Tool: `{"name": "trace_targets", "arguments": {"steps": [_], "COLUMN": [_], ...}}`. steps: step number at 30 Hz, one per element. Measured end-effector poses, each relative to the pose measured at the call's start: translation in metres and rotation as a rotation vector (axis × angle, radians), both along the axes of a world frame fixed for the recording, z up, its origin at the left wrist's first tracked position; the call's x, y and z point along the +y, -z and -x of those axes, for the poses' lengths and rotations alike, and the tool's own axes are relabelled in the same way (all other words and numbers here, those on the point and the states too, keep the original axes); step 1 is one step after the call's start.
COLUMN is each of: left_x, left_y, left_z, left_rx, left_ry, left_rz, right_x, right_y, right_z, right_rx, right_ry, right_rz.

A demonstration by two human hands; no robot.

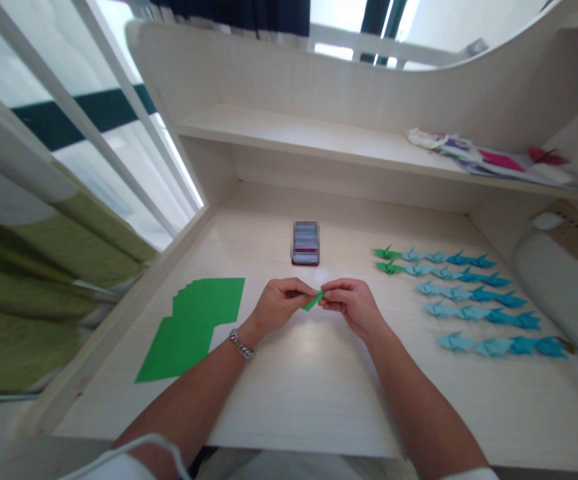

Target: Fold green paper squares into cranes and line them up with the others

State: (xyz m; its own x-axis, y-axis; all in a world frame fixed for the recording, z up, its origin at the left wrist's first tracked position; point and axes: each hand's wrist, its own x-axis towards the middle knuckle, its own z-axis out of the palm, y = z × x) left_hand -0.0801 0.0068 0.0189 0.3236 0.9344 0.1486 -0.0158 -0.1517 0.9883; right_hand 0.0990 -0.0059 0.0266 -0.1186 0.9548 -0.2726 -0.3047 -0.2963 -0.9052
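Observation:
Between both hands is a small piece of folded green paper (312, 303), held just above the middle of the desk. My left hand (285, 303) pinches its left side, thumb and fingers closed. The fingertips of my right hand (351, 301) grip its upper right corner. Part of the paper is hidden behind the fingers, so its full shape cannot be made out. Left of my left arm, several flat green paper sheets (209, 300) lie fanned out. To the right sit two green paper cranes (389, 267), at the left ends of rows of blue paper cranes (491, 295).
A phone (306, 243) with a lit screen lies beyond my hands. A raised shelf (309, 137) crosses the back, with papers (493, 160) at its right end. White bars (113, 127) and a green curtain (63, 267) border the left. A cable runs down the right wall from a socket (573, 227).

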Motion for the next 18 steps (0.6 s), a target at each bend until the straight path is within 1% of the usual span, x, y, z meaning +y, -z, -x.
{"name": "trace_targets", "arguments": {"steps": [4, 8, 14, 18], "left_x": [0.001, 0.002, 0.001, 0.002], "left_y": [0.002, 0.002, 0.003, 0.004], "left_z": [0.000, 0.000, -0.001, -0.003], "left_rx": [-0.020, 0.006, 0.089, 0.082], "left_ry": [0.002, -0.010, 0.013, 0.019], "left_rz": [0.020, 0.008, 0.003, 0.055], "right_x": [0.000, 0.000, -0.001, 0.000], "right_y": [-0.002, -0.003, 0.003, 0.007], "right_z": [-0.003, -0.004, 0.001, 0.002], "right_rx": [0.026, 0.034, -0.114, -0.165], "right_ry": [-0.036, -0.066, -0.045, -0.067], "right_rz": [0.035, 0.019, -0.027, -0.034]}}
